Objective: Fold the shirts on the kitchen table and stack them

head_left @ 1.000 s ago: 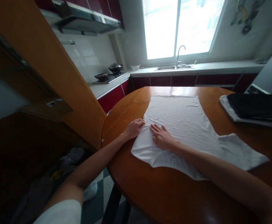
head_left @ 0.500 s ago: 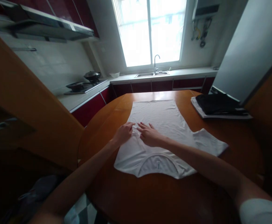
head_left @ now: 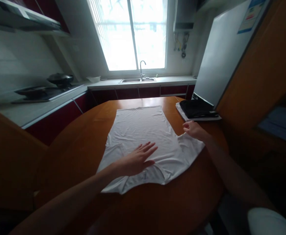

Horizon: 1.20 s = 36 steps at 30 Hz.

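A white T-shirt (head_left: pixel 140 125) lies spread on the wooden table, its neckline toward me and its hem at the far side. My left hand (head_left: pixel 138 160) is over the shirt just above the collar, fingers stretched and apart, holding nothing. It covers part of the neckline. At the shirt's right sleeve (head_left: pixel 194 145) is my right hand (head_left: pixel 194 130), its fingers curled inward over the sleeve's far edge. Whether any cloth is between those fingers I cannot make out. The left sleeve (head_left: pixel 115 150) lies folded inward across the shirt body.
On the table's far right sits a stack of folded clothes (head_left: pixel 198 109), black on top and white beneath. The round wooden table (head_left: pixel 81 130) has a counter with a sink (head_left: pixel 133 80) behind it. Pans (head_left: pixel 59 79) stand on the stove at left, and a refrigerator (head_left: pixel 218 52) is at right.
My right hand has left the left side of the shirt for the right sleeve. My left hand has moved toward the collar and opened flat. The view has turned right.
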Tool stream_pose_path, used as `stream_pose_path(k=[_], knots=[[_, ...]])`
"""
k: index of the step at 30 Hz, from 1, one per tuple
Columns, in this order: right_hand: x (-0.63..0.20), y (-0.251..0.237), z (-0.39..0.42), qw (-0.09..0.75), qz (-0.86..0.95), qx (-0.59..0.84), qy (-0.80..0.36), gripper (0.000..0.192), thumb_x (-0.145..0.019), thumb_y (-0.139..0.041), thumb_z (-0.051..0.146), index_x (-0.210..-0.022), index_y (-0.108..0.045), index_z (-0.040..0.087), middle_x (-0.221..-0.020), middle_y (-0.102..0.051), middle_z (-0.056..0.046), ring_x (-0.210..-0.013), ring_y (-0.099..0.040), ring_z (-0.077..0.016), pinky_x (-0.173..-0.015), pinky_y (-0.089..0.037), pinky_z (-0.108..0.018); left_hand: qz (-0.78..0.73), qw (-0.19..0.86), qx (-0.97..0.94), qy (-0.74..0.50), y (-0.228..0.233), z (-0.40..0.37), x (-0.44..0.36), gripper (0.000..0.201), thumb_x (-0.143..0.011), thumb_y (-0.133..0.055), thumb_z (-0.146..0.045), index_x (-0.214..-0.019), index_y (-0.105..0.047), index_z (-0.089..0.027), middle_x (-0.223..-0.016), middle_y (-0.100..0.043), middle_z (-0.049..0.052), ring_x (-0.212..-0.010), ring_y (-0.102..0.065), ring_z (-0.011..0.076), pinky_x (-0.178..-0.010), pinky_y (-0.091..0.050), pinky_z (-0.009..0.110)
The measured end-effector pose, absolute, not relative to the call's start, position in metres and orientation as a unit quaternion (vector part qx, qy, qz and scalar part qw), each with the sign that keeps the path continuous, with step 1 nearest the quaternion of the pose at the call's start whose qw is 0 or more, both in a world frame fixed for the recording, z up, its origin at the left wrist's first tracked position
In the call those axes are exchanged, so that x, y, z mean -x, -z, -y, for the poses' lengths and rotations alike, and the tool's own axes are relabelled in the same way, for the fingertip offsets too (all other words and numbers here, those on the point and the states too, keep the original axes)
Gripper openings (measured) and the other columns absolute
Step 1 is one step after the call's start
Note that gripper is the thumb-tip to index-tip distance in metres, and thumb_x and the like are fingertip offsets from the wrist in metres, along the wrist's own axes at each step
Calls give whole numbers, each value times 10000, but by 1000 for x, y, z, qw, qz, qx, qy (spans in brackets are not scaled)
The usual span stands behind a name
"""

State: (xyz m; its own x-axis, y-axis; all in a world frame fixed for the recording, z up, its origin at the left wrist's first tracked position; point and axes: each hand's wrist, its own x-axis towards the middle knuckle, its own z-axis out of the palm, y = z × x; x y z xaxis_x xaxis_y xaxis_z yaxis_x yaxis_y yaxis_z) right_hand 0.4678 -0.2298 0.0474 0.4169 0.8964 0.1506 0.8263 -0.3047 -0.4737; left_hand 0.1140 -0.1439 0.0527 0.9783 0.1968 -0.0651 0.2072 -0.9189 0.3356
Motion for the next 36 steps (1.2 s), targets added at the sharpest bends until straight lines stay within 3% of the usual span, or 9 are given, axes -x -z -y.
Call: stream_pose_path(k=[7, 12, 16, 22, 28, 32, 36], knots=[[-489, -44, 254, 146, 482, 842, -192, 155, -794, -739, 268, -891, -760, 149, -871, -753, -75, -794, -671, -179, -629, -430, -219, 48, 203, -978, -18, -56, 186, -182, 626, -1014, -487, -492, -1576, -319, -272, -1635, -283, 113, -1530, -192, 306, -1233, -151, 523], [-498, -42, 257, 103, 473, 854, -193, 219, -723, -800, 297, -879, -746, 152, -880, -739, -76, -772, -670, -184, -615, -425, -234, 115, 203, -972, 21, -34, 213, -199, 683, -1017, -425, -551, -1597, -265, -228, -1649, -241, 129, -1534, -175, 314, -1237, -143, 529], [-501, -40, 257, 90, 473, 858, -181, 268, -693, -809, 280, -922, -736, 160, -929, -737, -79, -811, -672, -191, -615, -426, -233, 131, 198, -971, 15, -20, 221, -195, 716, -990, -443, -608, -1597, -263, -275, -1668, -176, 118, -1529, -172, 352, -1233, -121, 576], [-508, -37, 261, 127, 455, 850, -232, 230, -682, -786, 262, -864, -742, 127, -805, -720, -57, -697, -627, -166, -563, -394, -232, 120, 199, -972, -18, -23, 224, -192, 726, -962, -538, -568, -1589, -294, -294, -1684, -65, 98, -1528, -92, 405, -1210, -233, 571], [-517, -45, 268, 186, 508, 764, -351, 259, -654, -760, 338, -771, -760, 106, -675, -667, -13, -598, -534, -127, -513, -332, -219, 157, 221, -960, -63, -21, 227, -193, 600, -955, -568, -534, -1474, -508, -239, -1648, -257, 110, -1494, -278, 381, -1205, -293, 524], [-512, -55, 271, 257, 520, 703, -412, 431, -660, -782, 436, -949, -787, 116, -793, -717, -30, -641, -560, -129, -548, -382, -213, 173, 237, -950, -103, -21, 231, -192, 409, -984, -548, -427, -1327, -627, -218, -1561, -442, 111, -1455, -382, 326, -1184, -352, 457], [-496, -63, 269, 303, 489, 685, -446, 544, -668, -794, 508, -1059, -775, 130, -839, -731, -46, -636, -583, -128, -547, -415, -214, 81, 292, -939, -163, -27, 230, -195, 244, -999, -484, -274, -1139, -677, -221, -1343, -634, 110, -1276, -571, 253, -1099, -437, 397]])
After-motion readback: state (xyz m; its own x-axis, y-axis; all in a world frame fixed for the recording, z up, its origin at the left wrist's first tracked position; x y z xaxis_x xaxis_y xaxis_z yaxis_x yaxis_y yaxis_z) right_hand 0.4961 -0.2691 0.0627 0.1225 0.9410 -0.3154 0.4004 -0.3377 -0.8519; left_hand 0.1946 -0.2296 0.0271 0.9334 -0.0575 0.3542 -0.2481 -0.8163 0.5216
